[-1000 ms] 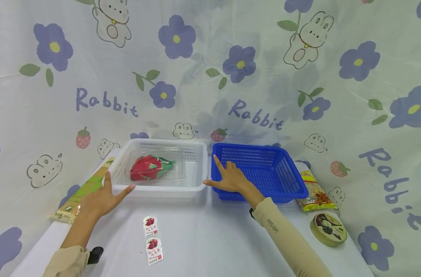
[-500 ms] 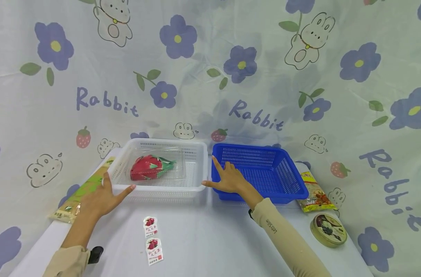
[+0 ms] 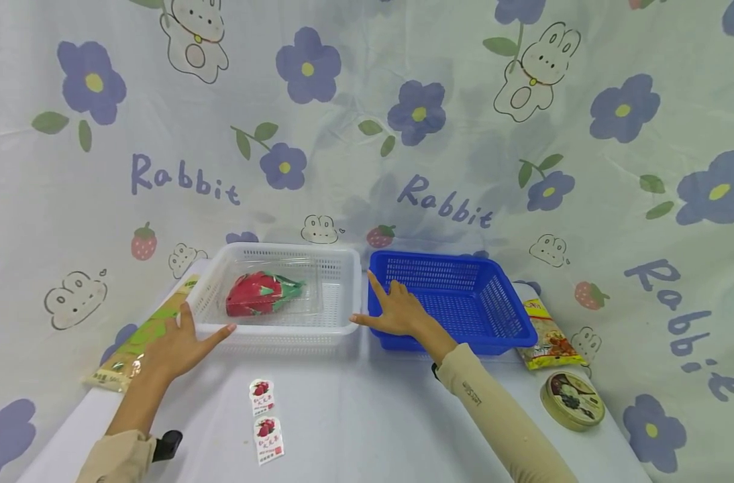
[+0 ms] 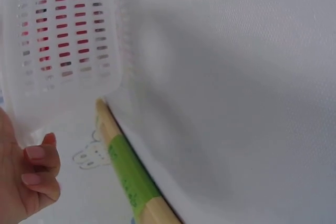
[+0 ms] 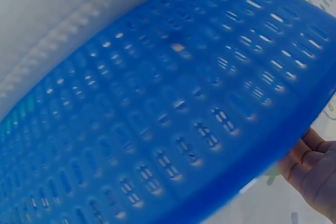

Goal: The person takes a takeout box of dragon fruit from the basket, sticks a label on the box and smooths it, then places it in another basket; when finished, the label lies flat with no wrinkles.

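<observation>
My left hand point(image 3: 172, 349) is at the front-left corner of a white perforated basket point(image 3: 282, 330), thumb and index finger spread apart at the rim. In the left wrist view its other fingers point(image 4: 42, 167) bend loosely below the basket corner. Inside the basket lies a red dragon fruit point(image 3: 255, 295) with green tips, in a clear plastic box point(image 3: 312, 287). My right hand point(image 3: 403, 312) reaches over the near-left rim of a blue perforated basket point(image 3: 457, 345), index finger pointing away. Its thumb tip is right at the white basket's front-right corner.
Two dragon fruit stickers point(image 3: 269, 437) lie on the white table point(image 3: 343, 422) in front. A green and tan bag point(image 3: 143, 339) rests along the left side. At the right are a snack bag point(image 3: 551, 339) and a round tin point(image 3: 572, 400). A printed curtain point(image 3: 355, 154) hangs behind.
The right hand has shifted very slightly to the left. The left hand, both baskets and the boxed dragon fruit stay where they were.
</observation>
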Demonstrator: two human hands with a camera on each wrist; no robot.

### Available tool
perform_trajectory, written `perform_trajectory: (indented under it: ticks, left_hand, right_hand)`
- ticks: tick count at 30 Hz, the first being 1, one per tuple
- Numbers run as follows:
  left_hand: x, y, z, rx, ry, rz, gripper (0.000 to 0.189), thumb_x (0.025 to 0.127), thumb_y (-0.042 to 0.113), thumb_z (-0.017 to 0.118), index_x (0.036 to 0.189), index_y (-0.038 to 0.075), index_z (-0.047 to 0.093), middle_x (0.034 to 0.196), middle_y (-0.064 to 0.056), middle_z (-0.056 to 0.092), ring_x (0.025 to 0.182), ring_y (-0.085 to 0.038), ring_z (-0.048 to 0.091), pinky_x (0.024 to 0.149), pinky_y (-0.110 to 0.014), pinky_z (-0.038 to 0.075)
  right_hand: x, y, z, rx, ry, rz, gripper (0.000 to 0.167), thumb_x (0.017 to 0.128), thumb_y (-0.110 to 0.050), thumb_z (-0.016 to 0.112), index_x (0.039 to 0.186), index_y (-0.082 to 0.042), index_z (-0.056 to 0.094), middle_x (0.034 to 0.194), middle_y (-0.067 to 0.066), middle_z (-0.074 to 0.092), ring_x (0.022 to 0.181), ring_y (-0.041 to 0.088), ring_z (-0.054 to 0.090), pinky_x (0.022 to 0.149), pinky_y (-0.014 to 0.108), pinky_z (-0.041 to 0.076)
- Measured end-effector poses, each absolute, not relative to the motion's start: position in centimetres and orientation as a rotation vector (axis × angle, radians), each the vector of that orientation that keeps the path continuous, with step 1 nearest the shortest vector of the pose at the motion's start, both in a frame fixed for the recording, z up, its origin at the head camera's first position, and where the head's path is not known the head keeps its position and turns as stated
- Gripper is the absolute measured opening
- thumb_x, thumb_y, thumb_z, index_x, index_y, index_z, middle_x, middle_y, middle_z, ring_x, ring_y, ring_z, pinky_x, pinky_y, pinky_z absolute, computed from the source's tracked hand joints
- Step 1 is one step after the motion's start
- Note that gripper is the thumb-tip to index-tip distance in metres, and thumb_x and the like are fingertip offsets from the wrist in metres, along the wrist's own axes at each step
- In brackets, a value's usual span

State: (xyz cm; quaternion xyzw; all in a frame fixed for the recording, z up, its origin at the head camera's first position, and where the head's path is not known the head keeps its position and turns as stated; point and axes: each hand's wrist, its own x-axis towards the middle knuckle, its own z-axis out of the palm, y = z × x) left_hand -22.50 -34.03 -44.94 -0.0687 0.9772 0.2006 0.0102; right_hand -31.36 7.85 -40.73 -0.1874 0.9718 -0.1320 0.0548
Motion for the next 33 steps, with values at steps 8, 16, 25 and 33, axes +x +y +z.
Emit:
perform_trajectory:
  ticks: [8, 16, 25, 33]
  left_hand:
    - [-22.5, -33.9, -44.9, -0.226, 3.065, 0.639, 0.127, 0.087, 0.079, 0.043, 0.148, -0.013, -0.019, 0.139, -0.057, 0.014, 0.097, -0.065, 0.047, 0.068, -0.066, 0.049]
    - [-22.3, -33.7, -45.0, -0.238, 3.074, 0.664, 0.127, 0.086, 0.078, 0.045, 0.149, -0.011, -0.019, 0.139, -0.056, 0.015, 0.092, -0.061, 0.049, 0.065, -0.062, 0.050]
    - [-22.4, -33.6, -45.2, -0.258, 3.050, 0.664, 0.126, 0.086, 0.081, 0.042, 0.149, -0.008, -0.022, 0.143, -0.054, 0.011, 0.103, -0.066, 0.046, 0.075, -0.071, 0.046]
    - [-22.4, -33.2, -45.4, -0.260, 3.078, 0.676, 0.126, 0.086, 0.080, 0.044, 0.150, -0.009, -0.018, 0.142, -0.053, 0.016, 0.110, -0.067, 0.042, 0.081, -0.076, 0.041]
  right_hand:
    - [-31.7, 6.1, -39.9, -0.670, 2.978, -0.329, 0.107, 0.079, -0.086, 0.048, 0.160, -0.034, -0.001, 0.145, 0.031, 0.039, 0.128, 0.045, 0.045, 0.103, 0.060, 0.041]
    - [-31.7, 4.3, -40.1, -0.713, 2.969, -0.275, 0.106, 0.080, -0.086, 0.045, 0.160, -0.033, -0.001, 0.141, 0.029, 0.040, 0.124, 0.042, 0.045, 0.102, 0.057, 0.042]
    - [-31.7, 3.1, -40.3, -0.735, 2.978, -0.210, 0.104, 0.082, -0.085, 0.044, 0.160, -0.033, -0.001, 0.148, 0.028, 0.036, 0.129, 0.040, 0.041, 0.103, 0.055, 0.041]
    - [-32.0, 1.8, -40.4, -0.749, 2.971, -0.226, 0.104, 0.082, -0.085, 0.045, 0.161, -0.031, 0.004, 0.147, 0.027, 0.037, 0.135, 0.040, 0.038, 0.109, 0.057, 0.035]
